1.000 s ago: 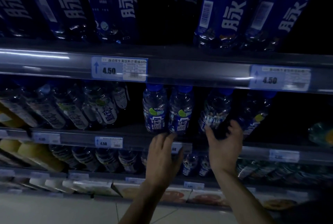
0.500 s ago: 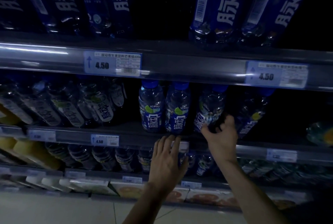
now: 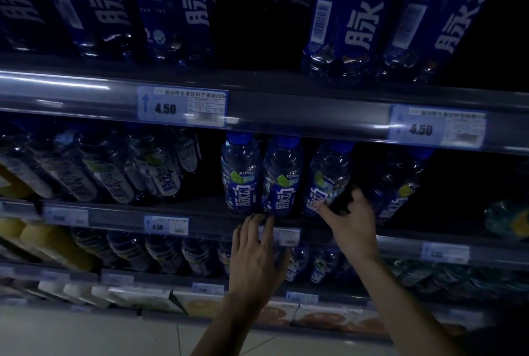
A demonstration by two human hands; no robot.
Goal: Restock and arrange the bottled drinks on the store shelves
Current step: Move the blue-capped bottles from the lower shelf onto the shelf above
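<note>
The aisle is dim, and the person stands close to the middle shelf (image 3: 114,219), both bare arms raised to it. Three blue-capped bottles stand upright near its front edge, side by side with their blue labels facing out: the first bottle (image 3: 241,175), the second bottle (image 3: 282,181) touching it, and the third bottle (image 3: 329,178) just to their right. The right hand (image 3: 353,226) grips the foot of the third bottle, its fingers (image 3: 323,208) curled onto the lower label and the thumb up along the bottle's right side. The left hand (image 3: 257,255) holds nothing; its fingers (image 3: 252,229) are straight and close together, their tips at the shelf's front edge just under the first and second bottles, covering part of a price tag. A fourth bottle (image 3: 398,186) leans further right in shadow, apart from the three. To the left on the same shelf stand pale-labelled bottles (image 3: 163,178). Above, tall blue bottles (image 3: 352,11) line the top shelf, whose rail carries two 4.50 price tags (image 3: 183,107). Below are more small bottles (image 3: 163,252), yellow bottles (image 3: 43,241) at far left, and boxed cartons (image 3: 200,304) lowest of all.
</note>
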